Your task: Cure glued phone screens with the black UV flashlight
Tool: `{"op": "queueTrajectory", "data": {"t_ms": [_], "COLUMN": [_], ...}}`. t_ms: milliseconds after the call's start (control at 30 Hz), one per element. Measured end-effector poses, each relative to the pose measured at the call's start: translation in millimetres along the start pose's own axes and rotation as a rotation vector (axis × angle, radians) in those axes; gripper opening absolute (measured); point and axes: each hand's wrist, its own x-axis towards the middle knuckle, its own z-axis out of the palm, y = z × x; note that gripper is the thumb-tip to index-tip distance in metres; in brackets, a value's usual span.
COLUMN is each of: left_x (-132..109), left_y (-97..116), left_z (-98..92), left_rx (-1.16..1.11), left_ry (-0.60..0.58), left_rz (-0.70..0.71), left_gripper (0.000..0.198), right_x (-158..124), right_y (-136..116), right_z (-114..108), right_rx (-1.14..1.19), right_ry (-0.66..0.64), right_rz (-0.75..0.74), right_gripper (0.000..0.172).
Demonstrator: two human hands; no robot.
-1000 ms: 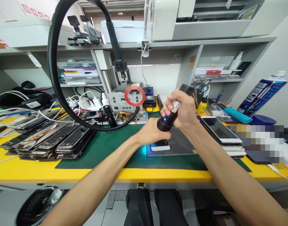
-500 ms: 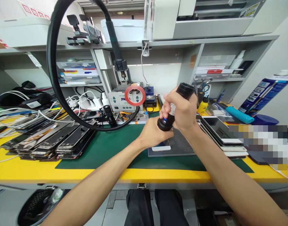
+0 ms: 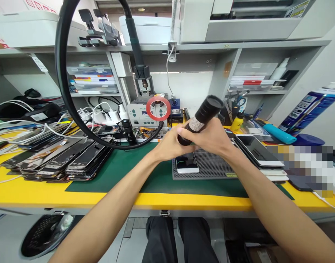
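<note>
A black cylindrical handheld device [image 3: 207, 111] with a pale printed label tilts up and to the right between my hands. My left hand [image 3: 170, 143] is closed around its lower end. Wrapped about its lower middle from the right is my right hand [image 3: 212, 136]; its far fingers are hidden. Just below the hands lies a white-framed smartphone [image 3: 187, 163], dark screen up, with its upper part covered by my hands. The phone rests on a grey perforated mat [image 3: 215, 166].
Stacked phone screens [image 3: 85, 160] lie at the left beside white cables. A black hose [image 3: 60, 84] loops above the bench, near a grey station [image 3: 145, 113] carrying a red tape roll [image 3: 149, 109]. More phones [image 3: 260, 151] and a blue spray can [image 3: 310, 109] stand at the right.
The device has turned in my hands: its label now shows, and the blue-lit display is out of sight. My hands have shifted slightly up and left, uncovering more of the phone.
</note>
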Motion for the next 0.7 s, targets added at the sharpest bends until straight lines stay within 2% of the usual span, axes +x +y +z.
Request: {"op": "queueTrajectory", "data": {"t_ms": [67, 133, 200, 267, 367, 500, 700], "left_x": [-1.6, -2.1, -1.5, -0.7, -0.2, -1.7, -3.2], "left_y": [-1.5, -8.7, -20.4, -33.7, -49.4, -55.9, -52.4], "left_z": [-15.7, -28.9, -35.5, -35.1, -27.9, -21.3, -17.2], "left_rx": [0.017, 0.019, 0.17, 0.359, 0.468, 0.54, 0.549], "left_ry": [-0.035, 0.052, 0.162, 0.222, 0.232, 0.246, 0.214], "left_rz": [-0.085, -0.156, -0.233, -0.305, -0.359, -0.411, -0.485], "left_gripper": [0.044, 0.041, 0.034, 0.026, 0.018, 0.015, 0.013], "right_x": [-6.0, -15.2, -27.4, -41.1, -59.9, -75.7, -88.2], "right_y": [2.8, 6.1, 10.0, 12.9, 10.9, 1.5, 1.5], "right_z": [-2.2, -3.9, -5.1, -6.1, -6.0, -1.9, 1.7], "right_rx": [-0.008, -0.035, -0.076, -0.142, -0.272, -0.331, -0.291], "right_ry": [0.061, 0.176, 0.254, 0.285, 0.293, 0.264, 0.245], "right_rz": [-0.008, -0.043, -0.13, -0.269, -0.429, -0.527, -0.604], "right_gripper": [0.025, 0.023, 0.019, 0.016, 0.016, 0.016, 0.028]}}
